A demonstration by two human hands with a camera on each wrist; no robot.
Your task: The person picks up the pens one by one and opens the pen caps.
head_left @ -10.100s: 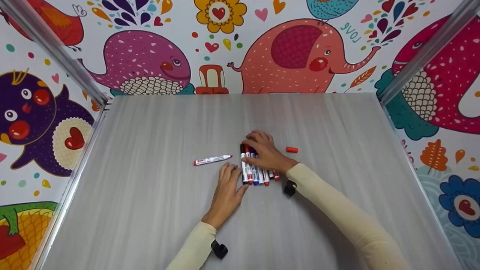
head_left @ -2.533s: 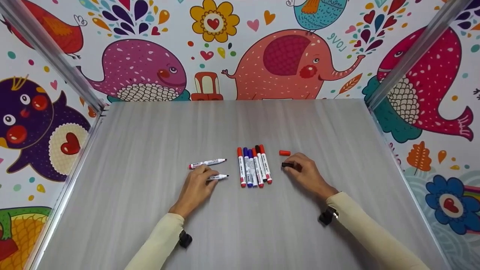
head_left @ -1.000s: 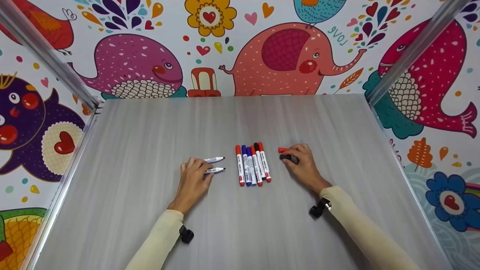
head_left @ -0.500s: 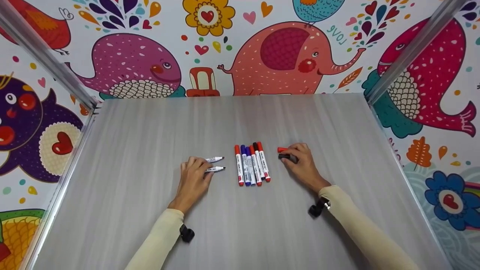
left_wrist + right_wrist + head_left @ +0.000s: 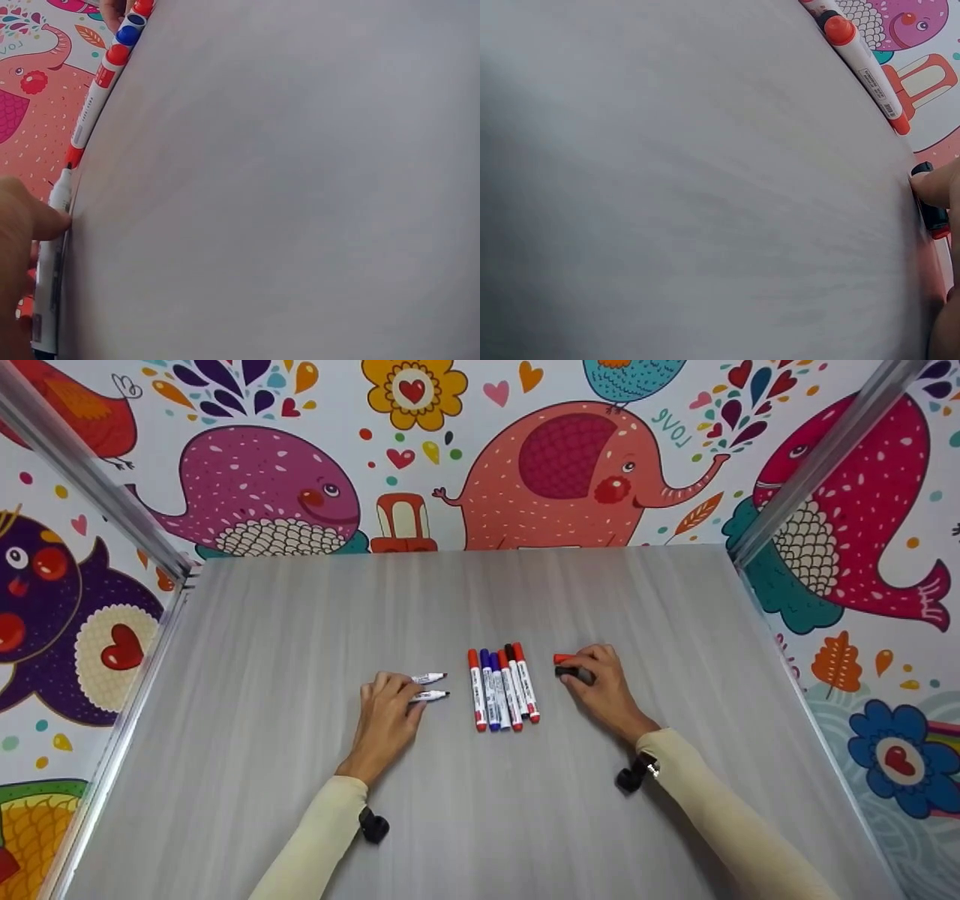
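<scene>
My left hand [image 5: 388,724] pinches a white uncapped marker [image 5: 431,696] with a black tip, low over the table; in the left wrist view the thumb presses along the marker's barrel [image 5: 49,285]. Just beyond it lies a second uncapped marker [image 5: 430,679], its rear end hidden by the fingers. Over to the right, my right hand [image 5: 609,694] holds a black marker cap [image 5: 574,673] between thumb and fingers. A red cap [image 5: 564,658] sits right beside it, partly covered by that hand. Between the hands several capped markers [image 5: 504,690] lie side by side, with red, blue and black caps.
The grey wood-grain table [image 5: 465,810] meets a cartoon-printed wall [image 5: 555,472] at its back edge. Metal posts [image 5: 832,465] stand at the rear corners. Each wrist carries a small black camera [image 5: 373,826].
Ten seconds ago both hands were at the marker row. Since 2.5 seconds ago, the black-tipped marker and black cap have moved up beside the other uncapped marker and red cap. Lately the hands keep still.
</scene>
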